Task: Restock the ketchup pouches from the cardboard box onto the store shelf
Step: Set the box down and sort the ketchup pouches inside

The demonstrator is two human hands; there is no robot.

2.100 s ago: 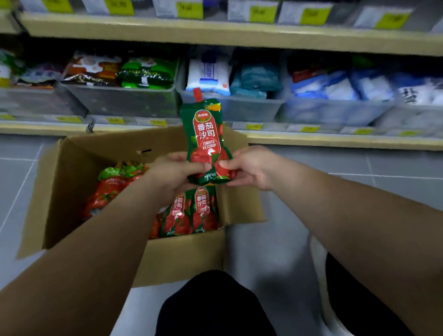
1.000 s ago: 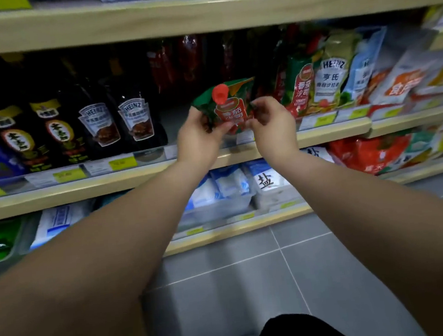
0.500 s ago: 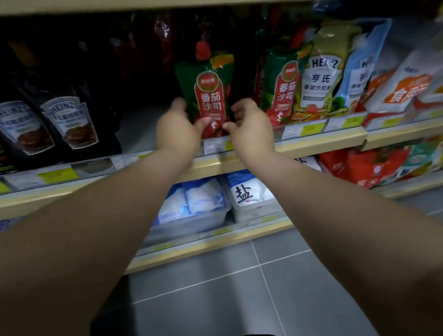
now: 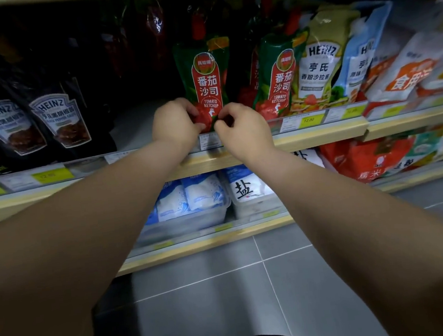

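A green and red ketchup pouch with a red cap stands upright on the wooden shelf, near its front edge. My left hand pinches its lower left corner and my right hand pinches its lower right corner. Just to the right stands a second ketchup pouch of the same kind, with more behind it. The cardboard box is out of view.
Dark Heinz sauce pouches fill the shelf's left part, with a gap of bare shelf beside the held pouch. Heinz salad dressing pouches and other bags stand to the right. White salt bags sit in bins on the lower shelf. Grey floor tiles lie below.
The pouch was lifted from the box up to the shelf and turned upright. Since half a second ago it has settled on the shelf, both hands still at its base.
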